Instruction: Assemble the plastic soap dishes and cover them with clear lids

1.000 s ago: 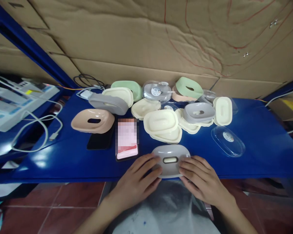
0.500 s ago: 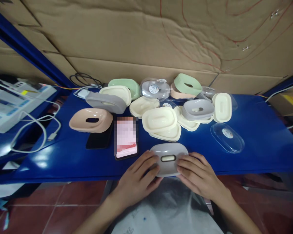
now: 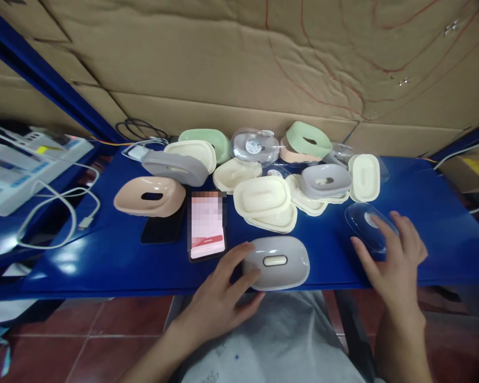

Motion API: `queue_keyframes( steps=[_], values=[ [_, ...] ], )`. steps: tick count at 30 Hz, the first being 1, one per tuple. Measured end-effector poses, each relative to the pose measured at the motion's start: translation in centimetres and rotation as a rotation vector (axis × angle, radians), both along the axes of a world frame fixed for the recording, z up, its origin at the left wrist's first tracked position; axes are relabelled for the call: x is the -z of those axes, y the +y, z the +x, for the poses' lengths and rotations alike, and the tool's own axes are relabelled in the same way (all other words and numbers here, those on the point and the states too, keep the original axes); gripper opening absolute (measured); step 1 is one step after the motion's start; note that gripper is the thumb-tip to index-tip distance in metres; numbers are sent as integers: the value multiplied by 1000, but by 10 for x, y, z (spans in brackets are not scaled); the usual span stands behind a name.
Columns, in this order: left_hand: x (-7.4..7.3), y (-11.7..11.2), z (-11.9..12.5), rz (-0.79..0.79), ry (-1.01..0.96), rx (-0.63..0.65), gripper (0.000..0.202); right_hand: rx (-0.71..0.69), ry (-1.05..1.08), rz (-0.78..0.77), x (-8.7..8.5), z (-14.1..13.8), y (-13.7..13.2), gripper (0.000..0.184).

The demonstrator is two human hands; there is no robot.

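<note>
"What's the left hand (image 3: 223, 288) doing?"

"Its fingers are resting on the left end of the gray oval soap dish (image 3: 289, 251); whether they're gripping, I can't tell."

"And where is the dish sitting?"

"It's lying at the front edge of the blue table (image 3: 329, 268), a cream piece (image 3: 275, 260) showing through its slot."

"And the right hand (image 3: 399, 260)?"

"It's hanging open, fingers spread, over the clear plastic lid (image 3: 358, 221)."
</note>
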State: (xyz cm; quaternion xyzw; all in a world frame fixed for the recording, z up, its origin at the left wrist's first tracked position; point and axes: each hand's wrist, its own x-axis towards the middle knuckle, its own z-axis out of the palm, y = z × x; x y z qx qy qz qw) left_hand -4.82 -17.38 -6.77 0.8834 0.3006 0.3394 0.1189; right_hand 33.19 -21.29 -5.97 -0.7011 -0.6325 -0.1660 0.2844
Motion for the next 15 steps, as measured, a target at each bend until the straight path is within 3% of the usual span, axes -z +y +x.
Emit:
queue_keyframes(
  steps=[1, 3, 7, 15],
  values=[
    [1, 0, -1, -36, -9, -5, 29, 89, 4, -27, 3, 12, -1, 67],
    [2, 0, -4, -96, -36, -7, 37, 121, 54, -91, 9, 32, -6, 69],
    [5, 1, -6, -174, -78, 0, 50, -118, 224, -190, 5, 39, -16, 53],
    [8, 3, -6, -185, -139, 9, 62, -785, 280, -254, -14, -44, -3, 55]
  ],
)
